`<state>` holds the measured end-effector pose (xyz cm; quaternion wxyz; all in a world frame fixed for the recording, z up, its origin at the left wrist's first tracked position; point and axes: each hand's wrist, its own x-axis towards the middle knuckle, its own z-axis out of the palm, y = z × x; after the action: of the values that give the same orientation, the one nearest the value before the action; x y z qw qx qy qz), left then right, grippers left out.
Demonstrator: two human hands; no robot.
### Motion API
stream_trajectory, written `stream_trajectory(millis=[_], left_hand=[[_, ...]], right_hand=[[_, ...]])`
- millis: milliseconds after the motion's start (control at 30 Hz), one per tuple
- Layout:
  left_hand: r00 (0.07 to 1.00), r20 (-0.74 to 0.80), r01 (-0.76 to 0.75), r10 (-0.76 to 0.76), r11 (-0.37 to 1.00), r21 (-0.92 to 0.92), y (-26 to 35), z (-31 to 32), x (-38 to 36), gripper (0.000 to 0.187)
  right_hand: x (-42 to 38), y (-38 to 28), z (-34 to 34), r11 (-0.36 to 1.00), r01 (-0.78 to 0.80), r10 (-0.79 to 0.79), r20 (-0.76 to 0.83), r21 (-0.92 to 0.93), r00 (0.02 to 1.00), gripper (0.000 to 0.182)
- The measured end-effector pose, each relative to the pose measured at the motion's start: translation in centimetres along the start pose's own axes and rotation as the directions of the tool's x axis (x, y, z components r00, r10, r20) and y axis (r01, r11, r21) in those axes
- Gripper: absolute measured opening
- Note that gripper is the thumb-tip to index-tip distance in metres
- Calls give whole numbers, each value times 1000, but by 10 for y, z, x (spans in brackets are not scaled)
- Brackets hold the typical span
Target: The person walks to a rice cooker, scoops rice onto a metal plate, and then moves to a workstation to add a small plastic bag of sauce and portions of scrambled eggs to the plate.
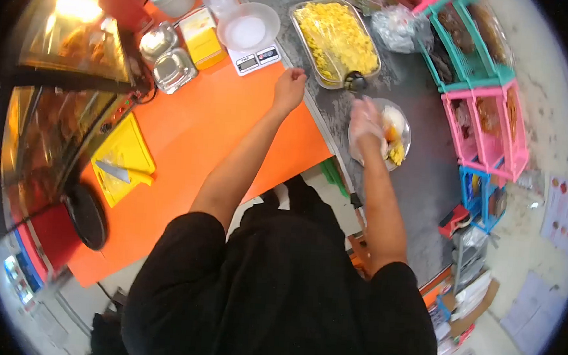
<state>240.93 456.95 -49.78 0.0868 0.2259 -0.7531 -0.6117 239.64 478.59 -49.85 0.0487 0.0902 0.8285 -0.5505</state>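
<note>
My left hand (290, 90) is over the edge of the orange counter, just below the kitchen scale (257, 60), with its fingers curled together; what they hold, if anything, is too small to make out. My right hand (366, 125), in a clear plastic glove, is at the left side of a round plate (405, 144). White rice (393, 119) and yellow food (397, 153) lie on that plate. The gloved fingers are blurred, and their grip is unclear. Beyond the plate stands a clear tray (337, 43) of yellow food, with a dark round item (355, 81) at its near corner.
On the scale rests a clear bowl (248, 27), beside a yellow box (203, 37) and metal containers (174, 70). A knife (113, 171) lies on the yellow cutting board (124, 158) at left. Teal, pink and blue racks (485, 129) line the right wall.
</note>
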Motion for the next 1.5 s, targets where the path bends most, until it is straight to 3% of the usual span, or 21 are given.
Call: stream_trajectory(millis=[33, 67, 100, 167, 233, 300, 367, 400, 433, 500, 567, 633, 667, 733, 800, 867, 967, 1100, 1200, 1267, 1500], left_hand=[[998, -64, -9, 10, 1000, 23, 4, 4, 10, 30], [995, -104, 0, 1, 1000, 8, 4, 8, 21, 30], [992, -123, 42, -35, 997, 57, 4, 15, 33, 33], [984, -164, 89, -71, 991, 100, -2, 21, 52, 35], [977, -212, 10, 21, 990, 141, -3, 23, 65, 38], [981, -196, 13, 15, 990, 143, 4, 23, 70, 39], [984, -178, 15, 11, 989, 148, 19, 16, 75, 40], [995, -95, 5, 13, 983, 184, 20, 16, 77, 39], [1000, -11, -14, 16, 975, 220, 23, 15, 82, 37], [999, -25, -16, 22, 970, 242, 19, 17, 86, 35], [999, -39, -18, 30, 964, 265, 15, 22, 91, 33], [991, -47, -102, 122, 948, 303, 11, 27, 91, 31], [992, -47, -98, 118, 947, 306, 9, 29, 92, 31], [999, -51, 2, 11, 970, 243, 5, 31, 94, 33], [999, -44, -10, 21, 974, 228, 5, 30, 92, 34], [999, -40, -27, 36, 977, 210, 5, 28, 91, 35], [999, 25, -36, 31, 967, 251, -1, 28, 93, 42], [998, 52, -31, 19, 970, 242, -7, 34, 93, 52], [996, 85, -37, 18, 971, 236, -6, 31, 92, 58], [993, 120, -35, 7, 971, 236, -11, 33, 95, 60], [994, 110, -27, 0, 969, 244, -12, 32, 95, 66]], right_hand=[[5, -32, 22, 939, 137, -116, 84, -316, 990, 22], [6, -67, 41, 767, 280, -208, 189, -577, 960, 25], [5, -90, 56, 756, 310, -225, 216, -577, 950, 25], [3, -126, 78, 602, 240, -40, 271, -762, 962, 29], [7, -152, 83, 582, 278, -3, 339, -764, 941, 29], [18, -152, 88, 554, 308, 45, 397, -774, 917, 30], [42, -127, 100, 475, 370, -97, 371, -798, 924, 29], [46, -124, 100, 466, 380, -97, 380, -799, 920, 29], [53, -123, 101, 490, 347, -100, 344, -799, 934, 36], [65, -114, 105, 511, 318, -99, 313, -799, 945, 43], [81, -103, 114, 628, 243, -68, 260, -739, 963, 46], [73, -127, 113, 563, 283, -89, 283, -777, 955, 41], [70, -136, 113, 498, 313, -107, 301, -809, 948, 36], [104, -110, 125, 508, 310, -90, 308, -804, 947, 35], [119, -94, 127, 516, 307, -74, 315, -800, 946, 35], [123, -88, 126, 490, 463, -193, 426, -739, 884, 31], [138, -79, 125, 500, 458, -91, 481, -735, 872, 31], [134, -92, 117, 531, 474, -129, 486, -702, 864, 29], [143, -93, 113, 490, 578, -210, 555, -653, 805, 26], [149, -94, 108, 295, 698, -166, 685, -652, 710, 23], [159, -91, 99, 124, 850, -239, 816, -512, 527, 18]])
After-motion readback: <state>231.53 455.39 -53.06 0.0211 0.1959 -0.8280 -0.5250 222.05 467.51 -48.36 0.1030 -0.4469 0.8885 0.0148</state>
